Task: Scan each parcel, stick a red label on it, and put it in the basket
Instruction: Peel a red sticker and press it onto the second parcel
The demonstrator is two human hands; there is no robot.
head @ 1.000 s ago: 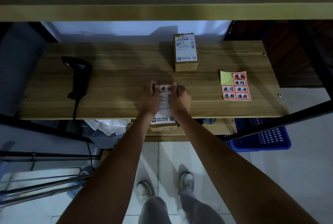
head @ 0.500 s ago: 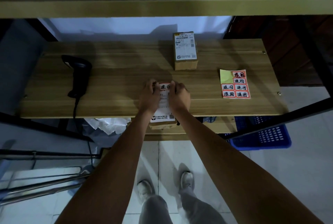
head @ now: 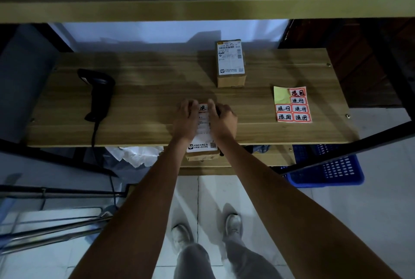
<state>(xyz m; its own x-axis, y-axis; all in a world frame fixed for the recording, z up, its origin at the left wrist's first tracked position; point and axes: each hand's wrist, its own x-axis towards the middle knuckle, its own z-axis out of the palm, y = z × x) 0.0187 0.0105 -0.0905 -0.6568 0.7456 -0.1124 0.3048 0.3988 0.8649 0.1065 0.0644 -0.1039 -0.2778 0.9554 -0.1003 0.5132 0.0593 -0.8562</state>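
A small cardboard parcel (head: 203, 144) with a white shipping label lies at the front edge of the wooden shelf (head: 146, 99). A red label (head: 202, 108) sits on its far end. My left hand (head: 185, 119) and my right hand (head: 223, 119) lie flat on the parcel's two sides, fingertips by the red label. A second parcel (head: 230, 63) stands further back. The sheet of red labels (head: 293, 105) lies to the right. A black scanner (head: 98, 90) rests on the left. The blue basket (head: 330, 168) is on the floor, lower right.
An upper shelf board (head: 202, 9) spans the top of the view. Dark frame bars (head: 350, 150) cross above the basket. Crumpled white plastic (head: 137, 154) lies under the shelf. Metal rods (head: 51, 233) are at lower left. My feet (head: 206, 231) stand on tiled floor.
Both hands have stayed on the parcel; the fingers have shifted slightly over the red label. The view moved a little.
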